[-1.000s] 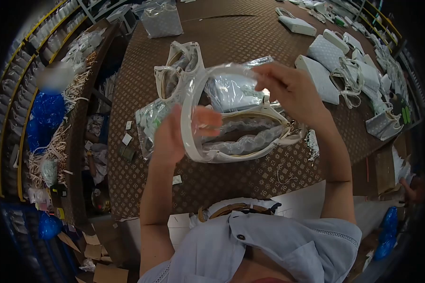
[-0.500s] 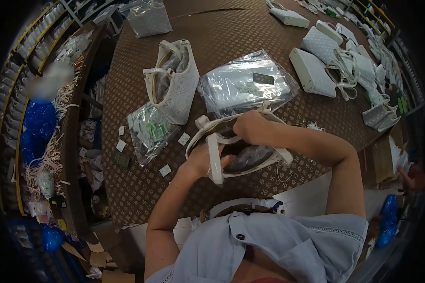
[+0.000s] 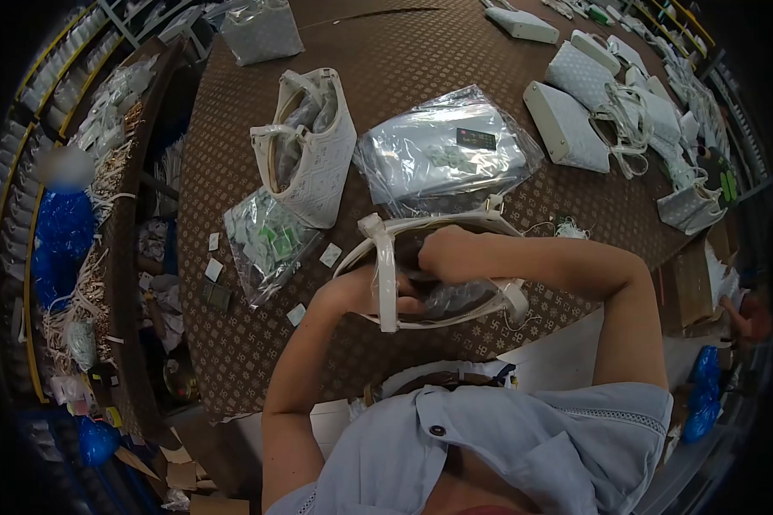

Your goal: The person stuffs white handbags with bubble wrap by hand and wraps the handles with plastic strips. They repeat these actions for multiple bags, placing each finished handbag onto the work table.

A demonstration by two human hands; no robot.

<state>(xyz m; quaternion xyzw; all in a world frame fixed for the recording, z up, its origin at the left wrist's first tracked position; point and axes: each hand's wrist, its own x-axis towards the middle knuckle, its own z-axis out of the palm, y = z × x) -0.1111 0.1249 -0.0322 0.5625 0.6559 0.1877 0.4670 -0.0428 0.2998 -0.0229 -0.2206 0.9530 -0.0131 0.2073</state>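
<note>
A white handbag (image 3: pixel 464 318) stands at the table's near edge with its mouth up and clear plastic stuffing (image 3: pixel 459 294) inside. My left hand (image 3: pixel 361 292) reaches into its left end, behind an upright plastic-wrapped handle (image 3: pixel 387 287); the thumb side shows, but most of the fingers are hidden. My right hand (image 3: pixel 445 255) is inside the mouth too, knuckles up and fingers curled downward. Whatever those fingers grip is out of sight. Just beyond the bag lies a clear plastic packet (image 3: pixel 442 159) with a dark label.
Another white handbag (image 3: pixel 322 172) stands at left beside a bag of green-and-white tags (image 3: pixel 270 240). Small white cards (image 3: pixel 214 269) lie scattered. Several white bags (image 3: pixel 563 124) and straps crowd the right side. A wrapped bag (image 3: pixel 262 34) stands at the back; a co-worker's arm (image 3: pixel 734 313) shows far right.
My right hand has moved slightly left and down inside the handbag. My left hand sits deeper behind the handle, which has become more upright. The view has shifted slightly.
</note>
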